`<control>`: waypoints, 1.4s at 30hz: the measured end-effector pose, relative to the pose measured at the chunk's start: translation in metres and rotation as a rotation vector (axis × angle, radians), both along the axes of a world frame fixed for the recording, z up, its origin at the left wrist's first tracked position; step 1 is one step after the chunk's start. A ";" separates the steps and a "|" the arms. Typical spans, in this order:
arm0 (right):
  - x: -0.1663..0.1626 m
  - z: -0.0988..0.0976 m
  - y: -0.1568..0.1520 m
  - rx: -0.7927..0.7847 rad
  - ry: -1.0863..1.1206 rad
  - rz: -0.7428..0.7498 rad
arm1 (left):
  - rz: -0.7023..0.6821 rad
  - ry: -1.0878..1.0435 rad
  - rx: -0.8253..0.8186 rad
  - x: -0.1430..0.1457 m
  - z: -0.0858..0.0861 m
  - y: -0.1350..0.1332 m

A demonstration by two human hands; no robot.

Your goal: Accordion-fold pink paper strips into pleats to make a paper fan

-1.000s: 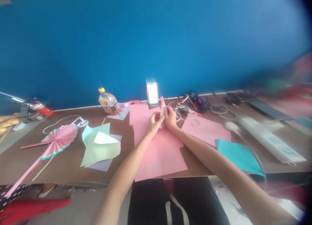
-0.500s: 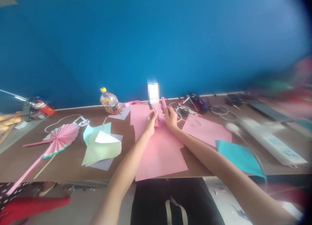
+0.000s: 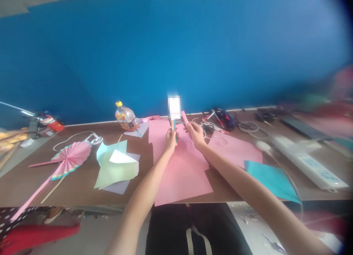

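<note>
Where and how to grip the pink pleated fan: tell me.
Probably best by its long pink strip, pinched above and below, coming from the table's near side: the fan lies on the table, but that strip's end juts past the front edge, which should leave room underneath.

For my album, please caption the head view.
Left hand holding a narrow paper piece, right hand a pink strip, above pink sheets.

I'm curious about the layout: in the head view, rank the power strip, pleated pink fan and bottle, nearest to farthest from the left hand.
1. Bottle, left of the left hand
2. Pleated pink fan, farther left
3. Power strip, far right
</note>
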State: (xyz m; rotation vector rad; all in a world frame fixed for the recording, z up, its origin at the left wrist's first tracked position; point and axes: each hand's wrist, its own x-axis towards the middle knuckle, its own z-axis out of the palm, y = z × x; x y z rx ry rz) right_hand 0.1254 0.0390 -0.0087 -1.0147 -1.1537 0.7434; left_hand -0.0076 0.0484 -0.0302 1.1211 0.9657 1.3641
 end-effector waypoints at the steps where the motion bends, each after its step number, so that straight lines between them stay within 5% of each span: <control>1: 0.002 0.001 0.000 -0.031 0.057 0.035 | -0.002 0.007 0.011 0.000 0.000 0.000; 16: 0.008 -0.024 -0.009 -0.132 0.331 0.251 | -0.111 0.042 0.033 0.003 0.000 -0.002; 25: 0.005 -0.023 -0.014 -0.125 0.226 0.172 | -0.110 -0.090 -0.024 0.011 0.007 -0.007; 42: -0.005 -0.014 -0.022 0.005 -0.007 0.202 | -0.040 0.001 0.065 0.014 0.006 -0.013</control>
